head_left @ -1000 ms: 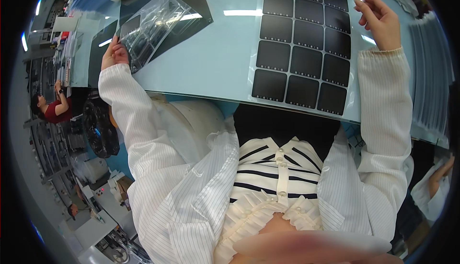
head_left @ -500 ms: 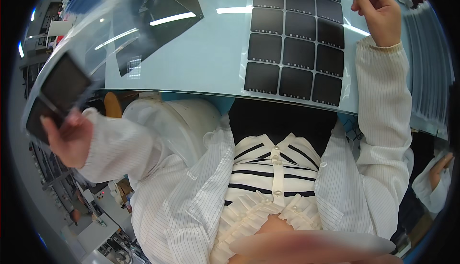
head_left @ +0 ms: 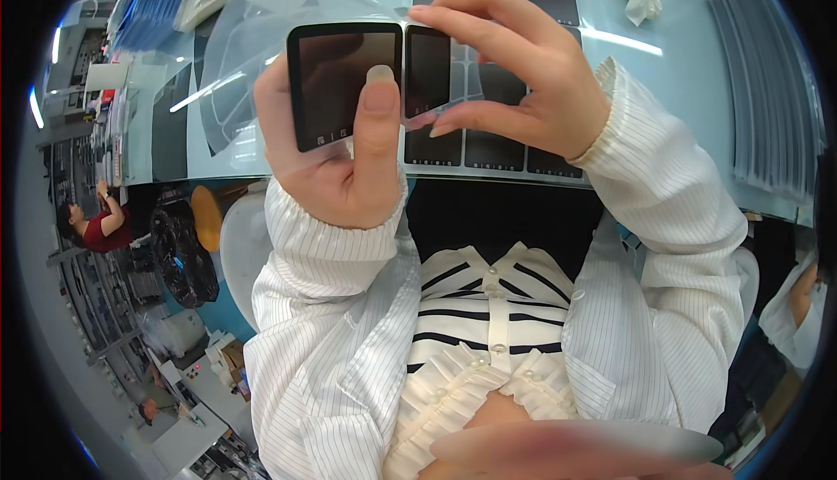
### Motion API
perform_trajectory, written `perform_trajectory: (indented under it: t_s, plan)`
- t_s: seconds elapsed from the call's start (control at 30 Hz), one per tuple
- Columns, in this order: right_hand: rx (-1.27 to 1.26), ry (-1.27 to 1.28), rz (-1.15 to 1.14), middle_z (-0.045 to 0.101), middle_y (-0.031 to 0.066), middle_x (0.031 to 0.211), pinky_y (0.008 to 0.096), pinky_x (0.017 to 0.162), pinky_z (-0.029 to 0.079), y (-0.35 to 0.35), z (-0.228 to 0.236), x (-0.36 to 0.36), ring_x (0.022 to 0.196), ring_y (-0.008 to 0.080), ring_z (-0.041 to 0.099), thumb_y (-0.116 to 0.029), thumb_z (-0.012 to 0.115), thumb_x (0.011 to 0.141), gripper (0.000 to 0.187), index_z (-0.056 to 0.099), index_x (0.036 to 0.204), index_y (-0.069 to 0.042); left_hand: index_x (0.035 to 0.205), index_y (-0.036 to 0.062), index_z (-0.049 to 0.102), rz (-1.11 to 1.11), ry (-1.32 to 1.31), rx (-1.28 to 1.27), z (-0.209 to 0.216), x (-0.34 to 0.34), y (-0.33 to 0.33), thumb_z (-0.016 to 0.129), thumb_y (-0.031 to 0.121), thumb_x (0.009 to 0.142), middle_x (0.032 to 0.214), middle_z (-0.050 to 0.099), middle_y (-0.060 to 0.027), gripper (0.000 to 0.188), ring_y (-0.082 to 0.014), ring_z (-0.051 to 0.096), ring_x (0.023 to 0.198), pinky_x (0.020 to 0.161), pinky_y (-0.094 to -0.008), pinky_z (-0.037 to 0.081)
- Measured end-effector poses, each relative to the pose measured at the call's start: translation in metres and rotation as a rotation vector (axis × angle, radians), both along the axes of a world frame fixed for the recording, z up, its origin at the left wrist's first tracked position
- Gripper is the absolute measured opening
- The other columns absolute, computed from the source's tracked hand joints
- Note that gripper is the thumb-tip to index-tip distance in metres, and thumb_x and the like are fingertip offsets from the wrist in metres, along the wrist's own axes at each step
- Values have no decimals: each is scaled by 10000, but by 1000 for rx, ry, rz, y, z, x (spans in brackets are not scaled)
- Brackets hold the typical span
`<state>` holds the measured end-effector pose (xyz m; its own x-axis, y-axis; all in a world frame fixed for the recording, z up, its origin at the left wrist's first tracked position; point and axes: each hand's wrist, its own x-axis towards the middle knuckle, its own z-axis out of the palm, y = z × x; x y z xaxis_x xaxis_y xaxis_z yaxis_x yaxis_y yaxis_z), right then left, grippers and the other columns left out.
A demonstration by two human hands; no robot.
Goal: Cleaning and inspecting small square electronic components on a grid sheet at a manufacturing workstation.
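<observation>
Above pale surface (head_left: 676, 88), clear sheet with dark squares (head_left: 334, 74) raised in left hand (head_left: 336, 170), fingers clamped on it, thumb in front. Right hand (head_left: 532, 79) at sheet's right end, thumb and forefinger apart, contact unclear. Other dark squares (head_left: 493, 150) lie beneath.

Worktable (head_left: 680, 88): pale blue, glossy, catching a white streak of light (head_left: 621, 41).
Lamps (head_left: 57, 45): bright white strips, over to my left.
Floor (head_left: 231, 307): blue, from what I can see.
Far bench (head_left: 193, 443): white-topped.
</observation>
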<state>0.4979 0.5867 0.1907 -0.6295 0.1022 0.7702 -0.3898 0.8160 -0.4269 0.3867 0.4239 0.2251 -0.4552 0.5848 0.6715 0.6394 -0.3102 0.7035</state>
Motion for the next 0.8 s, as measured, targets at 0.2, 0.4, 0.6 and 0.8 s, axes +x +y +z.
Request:
perform_trajectory:
  t_s: [0.2,0.4,0.6,0.8]
  plan:
    - [-88,-60,22,627,131,1112,323,832,534,-7,-2,11,964,250,641,-171,866,656,674,599,1252,-3,1218,-50,397,-78,-37,-2,-7,9,2,620,163,927,972,652,-132,423,-145,640,816,747,-240,503]
    - [-368,-177,293,651,132,1056,322,864,541,-12,-1,13,952,237,662,-108,866,663,654,594,1244,24,1229,-53,378,-147,-66,-59,-7,3,-3,591,160,938,958,645,-112,419,-129,616,813,737,-244,492]
    - [-801,-376,616,643,127,1074,340,923,534,-15,1,14,1008,227,660,-63,842,698,628,584,1262,28,1203,-55,426,-43,-96,-67,-9,3,-12,628,155,916,949,640,-94,409,-111,594,799,746,-229,471]
    - [-1006,-495,729,640,130,1116,354,949,518,-20,10,9,1042,241,655,-107,828,716,609,586,1255,43,1173,-48,476,50,-142,-23,-1,2,-24,663,146,892,927,638,-88,389,-105,597,720,652,-205,472]
